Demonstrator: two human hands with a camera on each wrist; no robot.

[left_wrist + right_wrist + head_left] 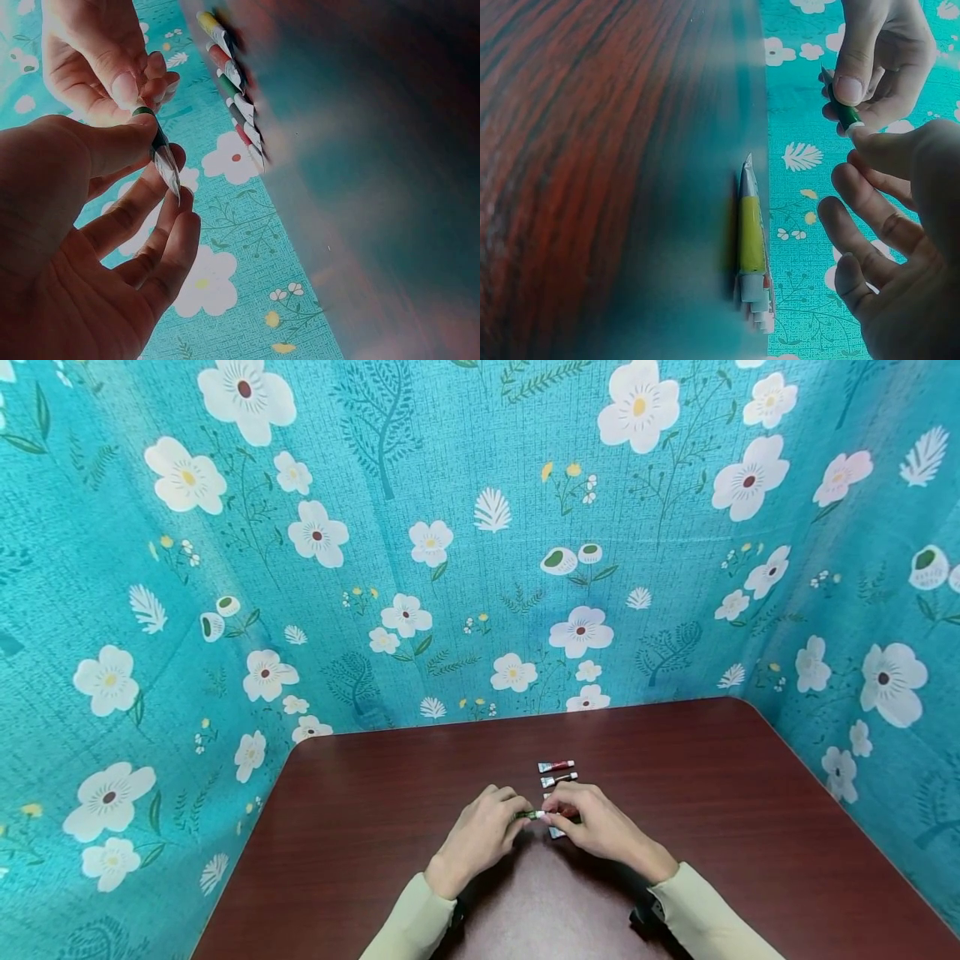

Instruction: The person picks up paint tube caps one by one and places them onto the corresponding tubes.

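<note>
My left hand (485,827) pinches a small green paint tube (166,161) between thumb and forefinger, its flat silvery end slanting down past the other fingers. At the tube's other end, the thumb and forefinger of my right hand (600,827) pinch the white cap (855,128). The right hand's remaining fingers are spread loosely below. Both hands meet over the table, close above a row of similar tubes, partly hidden by the right hand in the head view. Nearest in the row is a yellow tube (751,234).
Lined up on the dark red-brown table (375,793) are a red tube (556,767), a dark tube (559,779) and several more, including a green tube (229,84). Blue flowered cloth (465,568) hangs behind and at both sides of the table.
</note>
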